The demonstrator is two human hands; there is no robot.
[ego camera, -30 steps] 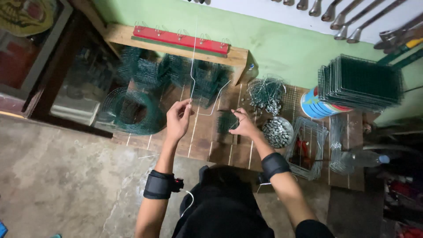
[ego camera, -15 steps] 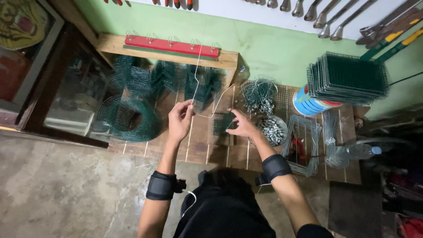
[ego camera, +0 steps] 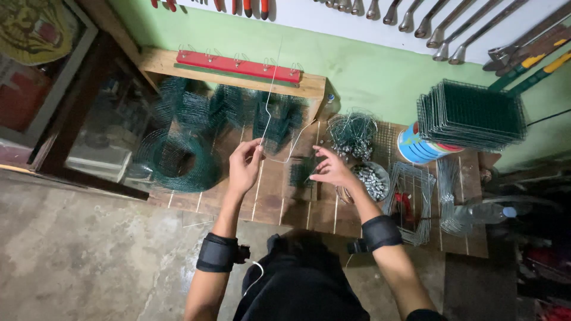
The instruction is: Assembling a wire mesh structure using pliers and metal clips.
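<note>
My left hand point(ego camera: 245, 164) pinches a long thin bent wire point(ego camera: 269, 113) that rises toward the wall and curves right near its lower end. My right hand point(ego camera: 331, 170) holds a small dark green piece of wire mesh point(ego camera: 302, 172) just above the wooden workbench point(ego camera: 267, 196). The two hands are about a hand's width apart. Both forearms wear black wrist straps.
Rolls of green mesh point(ego camera: 178, 160) lie at the left, folded green mesh pieces point(ego camera: 276, 119) at the back by a red hook rail point(ego camera: 238, 65). A bowl of metal clips point(ego camera: 372, 181), a wire tangle point(ego camera: 352, 132), a stack of mesh panels point(ego camera: 473, 116) on a tin, wire baskets point(ego camera: 410, 199) and a bottle sit right. Tools hang on the wall.
The view has shifted down and closer. My left hand has lifted the wire slightly; my right hand stays on the small mesh piece.
</note>
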